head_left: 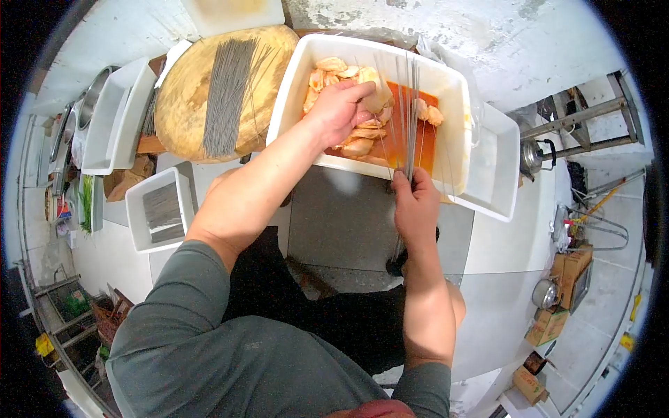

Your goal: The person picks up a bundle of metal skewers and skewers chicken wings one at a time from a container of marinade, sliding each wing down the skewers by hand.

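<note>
My left hand (340, 113) is over the white tub (291, 90), its fingers closed on a pale piece of raw meat (376, 96) that looks like chicken. More marinated meat pieces (357, 146) lie in reddish-orange liquid (426, 150) in the same tub. At the tub's near edge, my right hand (416, 198) grips a bundle of thin metal skewers (410, 104), which fan out upward across the tub. The meat in my left hand is just to the left of these skewers.
A round wooden chopping block (181, 111) to the left bears a dense row of metal skewers (228, 97). Below it, a small white bin (139, 226) holds more skewers. Another white tub (496, 167) adjoins on the right. A kettle (533, 159) stands beyond it.
</note>
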The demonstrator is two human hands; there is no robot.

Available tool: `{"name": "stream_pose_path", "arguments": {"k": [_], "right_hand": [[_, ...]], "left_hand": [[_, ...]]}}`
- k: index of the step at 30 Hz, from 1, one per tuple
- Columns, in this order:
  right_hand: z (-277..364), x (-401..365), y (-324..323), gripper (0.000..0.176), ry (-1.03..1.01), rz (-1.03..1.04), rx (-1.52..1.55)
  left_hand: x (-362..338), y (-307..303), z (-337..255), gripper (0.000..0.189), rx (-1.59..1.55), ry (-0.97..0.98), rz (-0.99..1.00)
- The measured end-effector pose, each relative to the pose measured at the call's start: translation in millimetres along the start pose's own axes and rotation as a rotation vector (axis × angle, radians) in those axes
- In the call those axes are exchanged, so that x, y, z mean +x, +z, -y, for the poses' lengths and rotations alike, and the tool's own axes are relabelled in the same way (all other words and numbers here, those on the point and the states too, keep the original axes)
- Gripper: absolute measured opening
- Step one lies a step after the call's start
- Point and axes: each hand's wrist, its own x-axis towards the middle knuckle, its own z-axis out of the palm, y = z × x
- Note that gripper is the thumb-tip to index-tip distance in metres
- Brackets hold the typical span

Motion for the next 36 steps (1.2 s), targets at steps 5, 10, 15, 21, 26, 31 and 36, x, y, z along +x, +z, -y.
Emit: {"name": "stream_pose_path", "arguments": {"k": [5,10,15,21,26,31,36], "right_hand": [[2,-1,1,0.017,0.042,0.041,-0.003],[-2,0,2,0.014,0.103,0.087,0.102],[0,1,3,0.011,0.213,0.111,0.259],[4,-3,-2,0.012,0.255,0.111,0.312],[2,-9,-10,0.01,0.279,0.11,0.349],[-9,-20,-18,0.006,0.231,0.111,0.307],[-12,-28,-22,0.008,0.221,0.129,0.3]], "left_hand": [[2,3,1,0.014,0.009,0.037,0.003],[10,-10,6,0.015,0.089,0.06,0.037],[1,3,-1,0.009,0.073,0.063,-0.014],[12,-14,-1,0.01,0.133,0.052,0.033],[22,-24,-8,0.015,0.132,0.026,-0.039],[14,-17,-20,0.016,0.031,0.078,-0.07],[26,-24,-16,0.019,-0.01,0.099,-0.054]]}}
